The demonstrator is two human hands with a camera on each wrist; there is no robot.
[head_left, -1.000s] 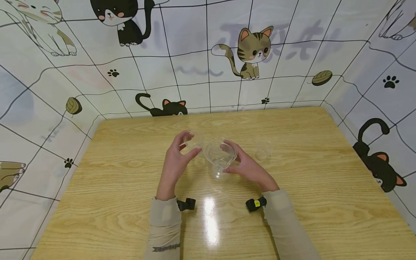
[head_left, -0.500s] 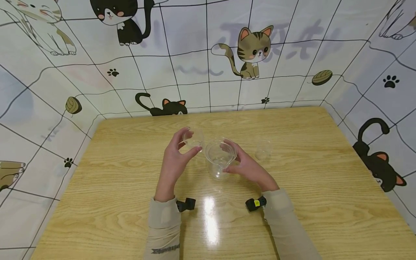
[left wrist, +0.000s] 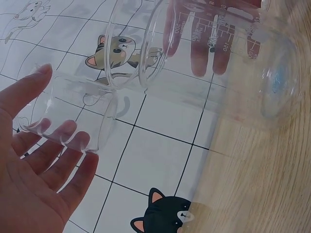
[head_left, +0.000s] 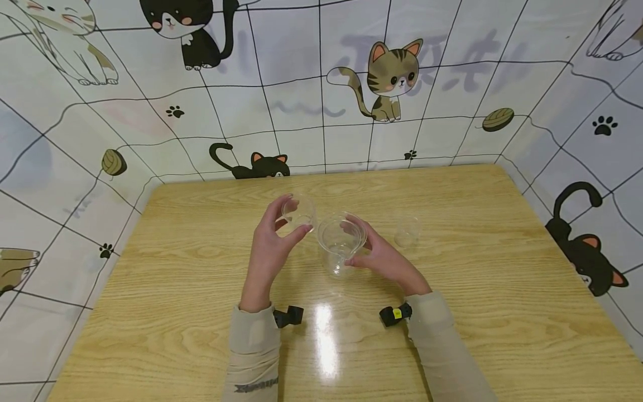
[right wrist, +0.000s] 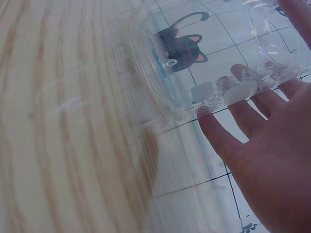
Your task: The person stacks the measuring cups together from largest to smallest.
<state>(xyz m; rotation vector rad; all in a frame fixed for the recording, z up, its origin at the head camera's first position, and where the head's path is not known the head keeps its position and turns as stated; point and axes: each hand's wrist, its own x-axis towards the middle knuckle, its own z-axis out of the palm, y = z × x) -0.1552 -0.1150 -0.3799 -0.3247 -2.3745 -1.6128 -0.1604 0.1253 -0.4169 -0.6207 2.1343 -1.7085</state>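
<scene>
Looking down, head view: I see two bare hands at work over the wooden bench (head_left: 176, 279), with long pale sleeves (head_left: 255, 349) and black wrist cameras (head_left: 288, 316) behind them.
Left hand (head_left: 273, 245): curved, thumb and fingers parted by the width of the clear small cup (head_left: 298, 211) they pinch.
Right hand (head_left: 384, 257): half curled round the right side of the clear beaker (head_left: 337, 251), holding it.
Beaker spot: between the hands, mouth up, small cup just left of its rim.
Second cup (head_left: 407, 231): clear and faint on the bench, to the right of the beaker, apart from both hands.
Cat sheet (head_left: 296, 100): white with black grid lines, behind the bench.
Small cup, left wrist view: I find the thumb on one side, the fingers on the other, the cup raised off the bench near the beaker's rim; whether they touch I cannot tell.
Beaker wall, left wrist view: white measuring marks (left wrist: 223, 36), with the right fingers visible through it.
Beaker base, right wrist view: I make out a bluish patch near the wood, the fingers spread along the printed side.
</scene>
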